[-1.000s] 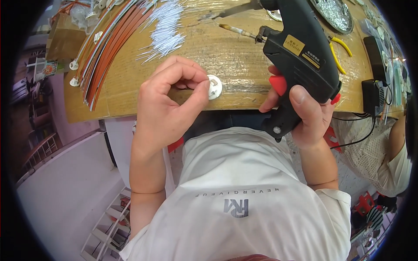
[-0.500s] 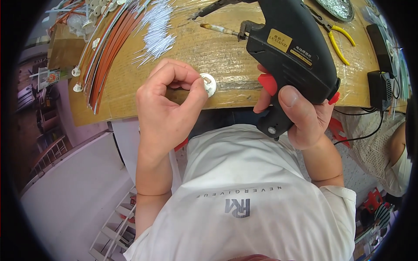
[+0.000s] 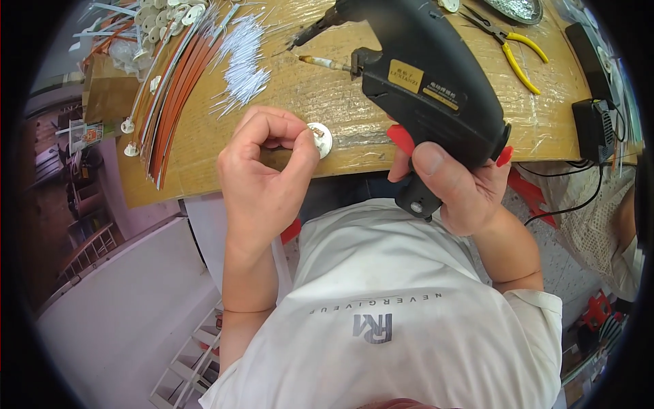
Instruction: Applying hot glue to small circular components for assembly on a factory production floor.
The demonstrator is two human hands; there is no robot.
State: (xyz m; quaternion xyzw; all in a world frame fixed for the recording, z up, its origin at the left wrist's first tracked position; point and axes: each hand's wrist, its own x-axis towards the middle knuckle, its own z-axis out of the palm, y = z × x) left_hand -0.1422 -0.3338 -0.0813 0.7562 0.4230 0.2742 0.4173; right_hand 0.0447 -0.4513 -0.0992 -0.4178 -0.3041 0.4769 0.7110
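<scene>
My left hand [image 3: 264, 153] is closed in a pinch at the left edge of a small round white disc [image 3: 322, 142] by the table's near edge. A copper-coloured bit shows on the disc beside my thumb and fingertip; anything finer between them is hidden. My right hand [image 3: 453, 184] grips the handle of a black soldering gun [image 3: 436, 75] with a red trigger [image 3: 400, 138]. Held above the table, the gun points to the left. Its dark tip and a stained, pale-handled rod lie beyond the disc, apart from it.
Left of centre lie a pile of thin white wires [image 3: 245, 65] and a bundle of orange and white strips [image 3: 187, 88]. More white discs [image 3: 163, 20] are heaped at the far left. Yellow-handled pliers [image 3: 521, 58], a metal dish [image 3: 516, 9] and a black adapter [image 3: 593, 129] are at right.
The soldering gun in my right hand has shifted left, nearer the disc. My left hand keeps its pinch at the disc. The whole view has tilted slightly.
</scene>
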